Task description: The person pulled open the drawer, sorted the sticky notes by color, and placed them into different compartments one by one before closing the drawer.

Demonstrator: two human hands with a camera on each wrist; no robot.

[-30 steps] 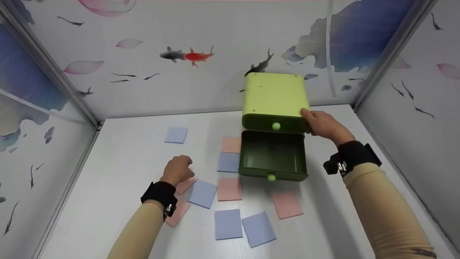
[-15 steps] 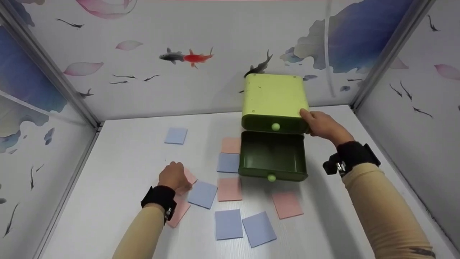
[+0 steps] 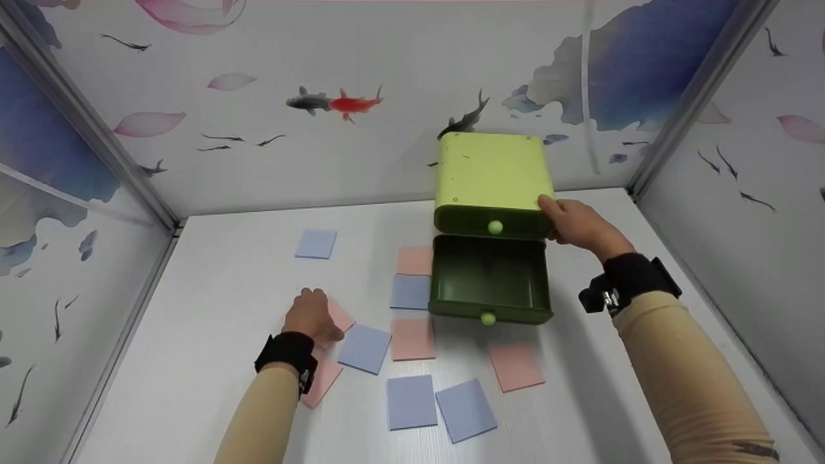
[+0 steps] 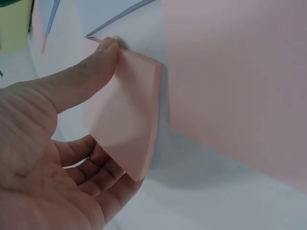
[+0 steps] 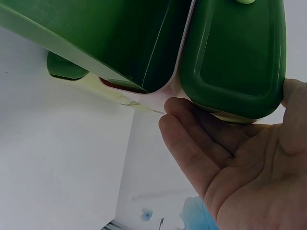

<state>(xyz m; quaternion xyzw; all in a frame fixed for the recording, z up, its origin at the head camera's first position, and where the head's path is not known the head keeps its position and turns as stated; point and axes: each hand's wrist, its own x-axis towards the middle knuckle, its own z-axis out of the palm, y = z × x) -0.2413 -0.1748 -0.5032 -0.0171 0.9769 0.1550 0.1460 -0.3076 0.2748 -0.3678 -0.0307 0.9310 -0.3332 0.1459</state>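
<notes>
My left hand pinches a pink square sticky note pad between thumb and fingers. In the left wrist view the pad bends a little and its thumb-side edge shows near a blue pad. At the right, my right hand grips the front right corner of a small green drawer cabinet, thumb on the top and fingers along the side. The cabinet's upper drawer is closed, and its lower drawer is pulled out with a bare inside.
Several pink and blue pads lie on the white table: a blue pad beside my left hand, a pink pad nearer the cabinet, a blue pad farther back. A patterned wall stands behind.
My left hand has come down and slightly toward me onto the pink pad, its fingers closing on it. The right hand, the cabinet and the open drawer have stayed in place.
</notes>
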